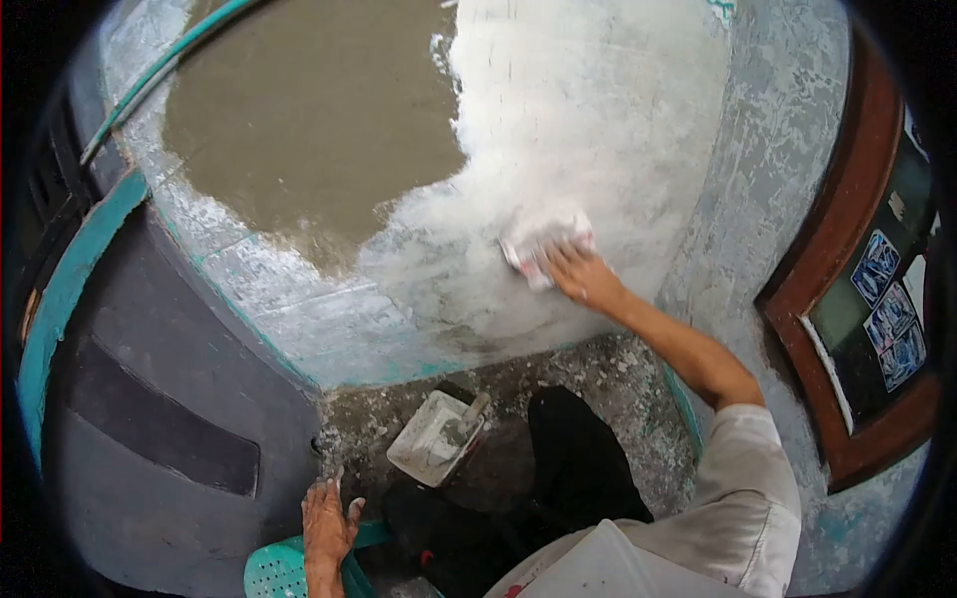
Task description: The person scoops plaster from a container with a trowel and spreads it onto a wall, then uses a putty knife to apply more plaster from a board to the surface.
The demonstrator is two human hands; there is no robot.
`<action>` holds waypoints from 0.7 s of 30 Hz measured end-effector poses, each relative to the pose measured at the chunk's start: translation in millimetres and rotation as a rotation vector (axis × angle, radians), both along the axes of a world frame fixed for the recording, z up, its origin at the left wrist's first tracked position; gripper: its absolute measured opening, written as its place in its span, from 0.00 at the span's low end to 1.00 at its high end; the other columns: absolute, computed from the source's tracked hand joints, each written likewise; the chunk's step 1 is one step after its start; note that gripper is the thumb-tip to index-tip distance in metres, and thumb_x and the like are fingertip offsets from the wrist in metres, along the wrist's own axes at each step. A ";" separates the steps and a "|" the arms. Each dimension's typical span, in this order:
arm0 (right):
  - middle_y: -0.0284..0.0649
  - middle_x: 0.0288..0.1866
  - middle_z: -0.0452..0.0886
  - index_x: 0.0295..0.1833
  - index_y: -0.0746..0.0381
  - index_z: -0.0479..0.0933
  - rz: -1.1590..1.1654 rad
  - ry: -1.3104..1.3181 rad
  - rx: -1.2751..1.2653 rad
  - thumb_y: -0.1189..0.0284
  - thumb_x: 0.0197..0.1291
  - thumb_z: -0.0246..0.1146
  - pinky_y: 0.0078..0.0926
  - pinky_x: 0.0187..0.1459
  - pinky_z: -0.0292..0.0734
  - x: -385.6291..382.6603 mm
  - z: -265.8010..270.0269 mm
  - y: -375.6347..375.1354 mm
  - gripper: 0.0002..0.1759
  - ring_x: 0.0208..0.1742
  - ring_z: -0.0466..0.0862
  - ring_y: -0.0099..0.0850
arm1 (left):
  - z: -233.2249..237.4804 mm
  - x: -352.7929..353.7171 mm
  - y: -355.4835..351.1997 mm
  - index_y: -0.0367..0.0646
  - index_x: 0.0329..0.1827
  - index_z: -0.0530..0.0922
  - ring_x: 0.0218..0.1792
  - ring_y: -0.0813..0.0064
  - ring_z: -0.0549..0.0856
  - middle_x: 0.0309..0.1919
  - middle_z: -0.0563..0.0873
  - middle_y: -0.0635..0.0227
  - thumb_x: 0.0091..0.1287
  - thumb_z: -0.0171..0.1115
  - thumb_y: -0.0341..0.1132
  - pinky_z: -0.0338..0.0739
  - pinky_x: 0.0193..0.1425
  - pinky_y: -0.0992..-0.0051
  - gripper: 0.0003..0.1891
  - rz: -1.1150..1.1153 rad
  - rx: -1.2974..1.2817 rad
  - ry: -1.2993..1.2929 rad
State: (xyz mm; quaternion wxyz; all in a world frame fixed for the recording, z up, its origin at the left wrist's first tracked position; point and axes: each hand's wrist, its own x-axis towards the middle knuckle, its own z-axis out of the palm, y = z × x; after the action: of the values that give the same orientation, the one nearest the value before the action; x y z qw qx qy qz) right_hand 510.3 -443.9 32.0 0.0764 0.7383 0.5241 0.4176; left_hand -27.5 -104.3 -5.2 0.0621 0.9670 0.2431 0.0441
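My right hand (573,274) presses a crumpled whitish cloth (543,239) with reddish spots against the wall (588,120), on its pale, whitened part. To the left of the cloth, a large grey-brown patch (319,110) covers the wall's upper area. My left hand (327,518) is low in the view, beside a green perforated plastic stool (274,571), its fingers apart and nothing in them. On the floor between the wall and my legs lies a whitish square tray (424,434), with a putty-smeared tool (467,424) resting on its right side.
Debris is scattered over the dirty floor (508,384). A dark grey panel (169,399) with a teal edge stands at the left. A teal hose (169,60) crosses the upper left. At the right is a brown wooden frame (847,219) around dark glass with stickers.
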 end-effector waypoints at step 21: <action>0.49 0.72 0.80 0.76 0.55 0.73 0.121 -0.417 0.452 0.75 0.65 0.62 0.45 0.65 0.81 80.1 297.3 17.6 0.32 0.70 0.81 0.50 | 12.7 5.8 -5.0 0.29 0.70 0.74 0.72 0.41 0.74 0.67 0.78 0.39 0.72 0.68 0.48 0.66 0.77 0.50 0.33 0.003 -0.048 0.002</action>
State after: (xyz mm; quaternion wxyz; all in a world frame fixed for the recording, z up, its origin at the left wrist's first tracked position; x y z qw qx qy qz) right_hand 590.4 -426.3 329.3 -0.0089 0.6024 0.4342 0.6697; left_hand -21.7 -109.3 7.5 0.0850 0.9649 0.2455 0.0373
